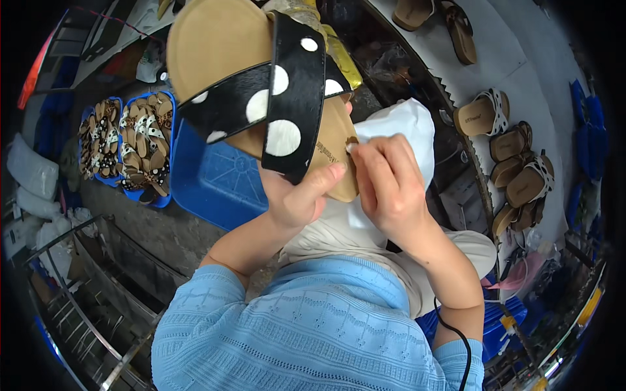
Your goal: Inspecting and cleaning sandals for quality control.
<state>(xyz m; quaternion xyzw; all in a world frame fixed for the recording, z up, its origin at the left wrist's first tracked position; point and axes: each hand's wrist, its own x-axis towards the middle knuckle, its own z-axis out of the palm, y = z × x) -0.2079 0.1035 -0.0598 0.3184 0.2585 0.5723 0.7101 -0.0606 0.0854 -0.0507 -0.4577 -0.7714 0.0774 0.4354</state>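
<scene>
The sandal is clamped at its heel in the left grip, raised close before the face; the right grip is pinched on a white cloth pressed against the insole edge. Wiping appears underway; finished sandals are lined on the worktop.

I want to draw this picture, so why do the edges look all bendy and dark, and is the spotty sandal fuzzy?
Head view: the fisheye lens bends straight lines near the rim and leaves black corners. The spotted sandal is close and fairly sharp, held by the left hand. The right hand is evenly lit, with no harsh glare.
</scene>
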